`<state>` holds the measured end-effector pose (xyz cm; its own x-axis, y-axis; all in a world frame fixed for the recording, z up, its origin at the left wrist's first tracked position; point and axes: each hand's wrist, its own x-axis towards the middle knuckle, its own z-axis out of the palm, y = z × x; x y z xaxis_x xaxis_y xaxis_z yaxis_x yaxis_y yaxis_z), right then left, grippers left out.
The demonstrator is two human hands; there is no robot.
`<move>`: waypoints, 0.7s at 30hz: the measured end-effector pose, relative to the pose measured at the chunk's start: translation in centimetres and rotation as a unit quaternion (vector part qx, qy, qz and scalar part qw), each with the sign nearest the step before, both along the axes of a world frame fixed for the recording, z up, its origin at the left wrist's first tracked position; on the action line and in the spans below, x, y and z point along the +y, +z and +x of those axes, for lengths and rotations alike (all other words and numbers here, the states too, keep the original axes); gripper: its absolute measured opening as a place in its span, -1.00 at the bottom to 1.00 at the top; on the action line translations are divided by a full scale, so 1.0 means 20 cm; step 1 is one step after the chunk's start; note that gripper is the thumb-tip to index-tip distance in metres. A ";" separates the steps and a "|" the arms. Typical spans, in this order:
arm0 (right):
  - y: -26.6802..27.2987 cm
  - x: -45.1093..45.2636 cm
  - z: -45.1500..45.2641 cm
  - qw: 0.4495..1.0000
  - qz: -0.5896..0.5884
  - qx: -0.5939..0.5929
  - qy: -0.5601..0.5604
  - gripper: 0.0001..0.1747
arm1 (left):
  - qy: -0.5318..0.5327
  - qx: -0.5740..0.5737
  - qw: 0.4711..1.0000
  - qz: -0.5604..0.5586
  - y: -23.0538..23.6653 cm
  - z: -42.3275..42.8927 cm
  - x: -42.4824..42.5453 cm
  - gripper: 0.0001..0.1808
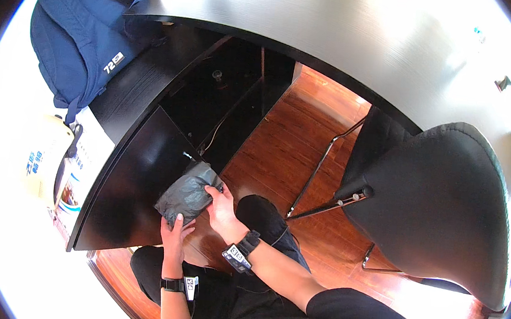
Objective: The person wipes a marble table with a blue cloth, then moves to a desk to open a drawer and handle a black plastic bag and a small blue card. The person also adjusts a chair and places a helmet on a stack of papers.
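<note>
A folded dark grey plastic bag (pixel 187 192) is held between both hands, in front of the dark cabinet door (pixel 135 185). My left hand (pixel 175 235) grips its lower edge, the thumb on top and the fingers underneath. At the bag's right edge, my right hand (pixel 221 207) pinches it with the thumb on the upper face. Whether anything lies inside the bag cannot be seen. Both wrists wear black straps with printed tags.
A blue backpack (pixel 83 27) lies on the dark side desk at the upper left, near a cream-coloured item (pixel 45 158) with writing. A long desk (pixel 297 16) spans the top. A black chair (pixel 431 199) stands at right on the wooden floor (pixel 280 139).
</note>
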<state>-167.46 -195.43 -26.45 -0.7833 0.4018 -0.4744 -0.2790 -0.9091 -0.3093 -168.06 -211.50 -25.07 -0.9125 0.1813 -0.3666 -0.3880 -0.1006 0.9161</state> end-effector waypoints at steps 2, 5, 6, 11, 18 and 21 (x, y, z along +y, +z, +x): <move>-0.01 -0.01 0.00 0.999 0.010 -0.048 0.009 -0.65 | -0.003 0.013 1.000 0.001 -0.01 -0.01 -0.02 -0.48; -0.04 -0.02 0.01 0.996 0.016 -0.093 -0.001 -0.62 | 0.038 0.058 0.997 0.020 -0.05 -0.02 -0.05 -0.58; -0.06 -0.02 0.01 0.996 0.016 -0.088 -0.012 -0.61 | 0.046 0.096 0.994 0.012 -0.06 -0.01 -0.05 -0.62; -0.05 -0.04 -0.01 0.995 0.054 -0.072 -0.053 -0.60 | 0.026 0.097 0.995 0.014 -0.07 -0.01 -0.06 -0.58; -0.03 -0.02 0.06 0.984 -0.118 0.035 0.132 -0.66 | -0.071 0.013 0.992 0.103 -0.01 0.02 -0.04 -0.36; -0.03 0.01 0.05 0.984 -0.018 0.016 0.177 -0.66 | -0.087 0.014 0.992 0.095 0.00 0.01 -0.04 -0.32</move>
<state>-166.46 -195.28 -27.00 -0.8863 0.0852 -0.4553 0.0472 -0.9612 -0.2717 -167.80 -212.25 -25.12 -0.8707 0.3997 -0.2866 -0.3898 -0.2054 0.8977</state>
